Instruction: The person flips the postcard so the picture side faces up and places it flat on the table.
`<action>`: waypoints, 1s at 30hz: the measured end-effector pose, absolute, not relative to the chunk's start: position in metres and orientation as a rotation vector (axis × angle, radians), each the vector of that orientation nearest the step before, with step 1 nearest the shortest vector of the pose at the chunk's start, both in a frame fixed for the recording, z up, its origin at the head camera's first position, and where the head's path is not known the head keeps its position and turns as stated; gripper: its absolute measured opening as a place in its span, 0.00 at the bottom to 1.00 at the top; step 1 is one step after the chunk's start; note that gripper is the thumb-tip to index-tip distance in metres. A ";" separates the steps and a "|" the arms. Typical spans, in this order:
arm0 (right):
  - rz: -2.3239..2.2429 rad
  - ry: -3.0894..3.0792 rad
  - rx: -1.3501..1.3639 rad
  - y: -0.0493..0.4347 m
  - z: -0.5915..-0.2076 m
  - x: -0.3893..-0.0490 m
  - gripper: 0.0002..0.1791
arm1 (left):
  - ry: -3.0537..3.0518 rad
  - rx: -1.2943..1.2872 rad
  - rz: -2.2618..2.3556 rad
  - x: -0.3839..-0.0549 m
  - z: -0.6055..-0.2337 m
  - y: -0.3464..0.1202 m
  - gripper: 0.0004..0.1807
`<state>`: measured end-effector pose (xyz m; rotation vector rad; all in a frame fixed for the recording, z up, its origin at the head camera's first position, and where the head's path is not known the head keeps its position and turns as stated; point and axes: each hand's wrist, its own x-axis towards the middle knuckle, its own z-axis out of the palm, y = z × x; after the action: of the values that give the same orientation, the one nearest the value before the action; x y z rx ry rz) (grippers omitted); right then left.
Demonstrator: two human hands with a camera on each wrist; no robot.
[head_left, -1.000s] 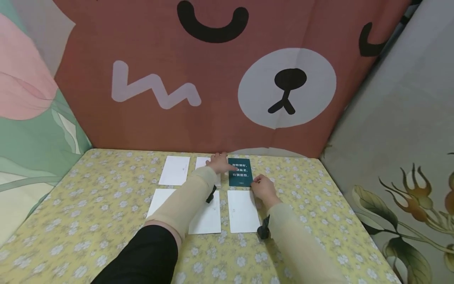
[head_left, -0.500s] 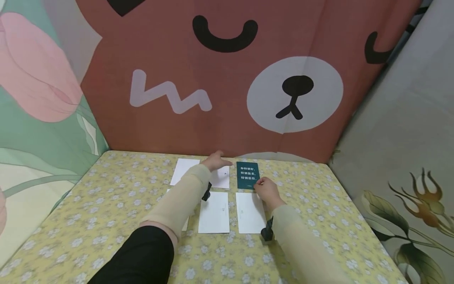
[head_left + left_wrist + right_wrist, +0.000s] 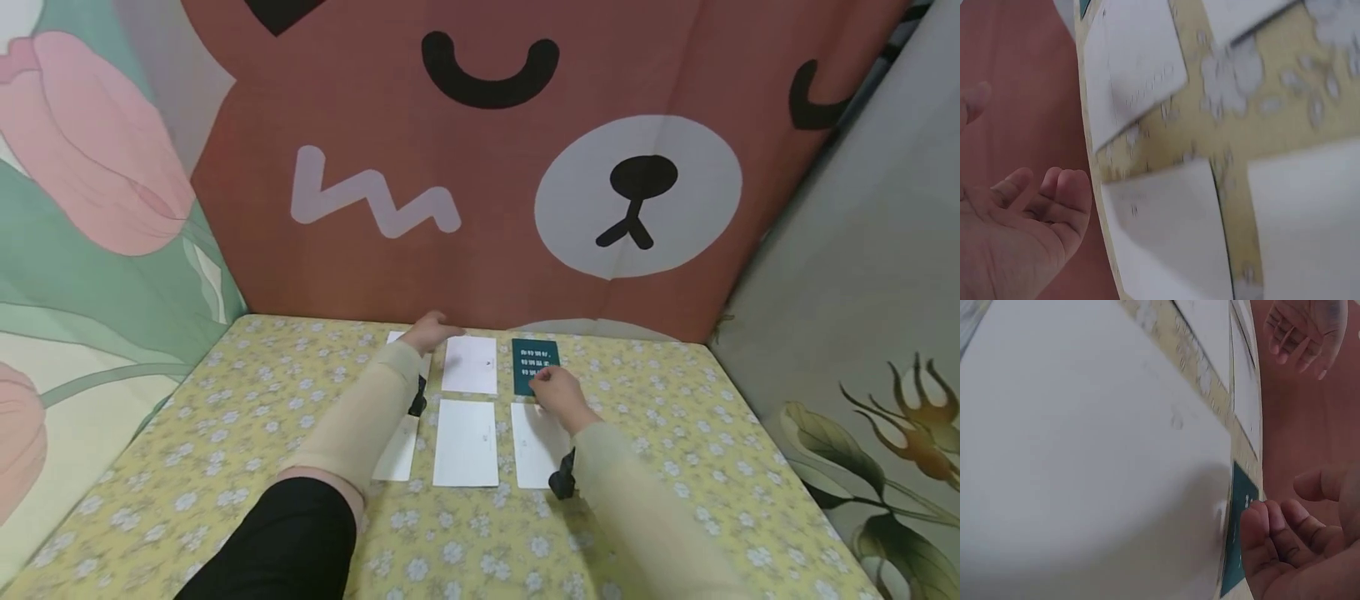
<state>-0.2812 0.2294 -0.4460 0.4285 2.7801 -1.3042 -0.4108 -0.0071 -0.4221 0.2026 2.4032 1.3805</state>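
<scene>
In the head view, my left hand (image 3: 432, 332) is over the back-left white postcard (image 3: 397, 337), its sleeve covering much of that card. Its fingers are relaxed and hold nothing in the left wrist view, where a white postcard (image 3: 1166, 231) lies beside them. My right hand (image 3: 560, 393) is at the near edge of a dark green card (image 3: 531, 357) with white lettering. In the right wrist view its fingers are loosely bent, thumb apart, with nothing between them, and overlap the green card (image 3: 1241, 531). A white postcard (image 3: 469, 365) lies face down between the hands.
A front row of white cards lies nearer me: one at left (image 3: 399, 450) partly under my left arm, one in the middle (image 3: 466, 443), one at right (image 3: 534, 450) partly under my right wrist. The yellow floral tablecloth (image 3: 247, 450) ends at a brown bear-print curtain (image 3: 360, 267).
My left hand has moved left, from beside the green card across the middle back card to the back-left one. My right hand stays by the green card. The head view has shifted slightly.
</scene>
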 end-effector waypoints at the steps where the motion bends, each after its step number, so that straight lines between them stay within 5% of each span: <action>1: -1.323 2.769 0.417 0.228 -0.445 -0.283 0.09 | 2.394 0.202 1.401 -0.412 -0.421 -0.009 0.42; 21: -1.358 2.655 0.422 0.186 -0.454 -0.301 0.12 | 2.507 0.187 1.269 -0.422 -0.435 0.013 0.36; 30: -1.248 2.682 0.353 0.185 -0.457 -0.308 0.28 | 2.520 0.199 1.225 -0.423 -0.440 0.017 0.41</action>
<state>-0.3080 0.1845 -0.4569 0.3534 2.6820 -1.2476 -0.4231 0.0166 -0.4402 0.1987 2.5200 1.2248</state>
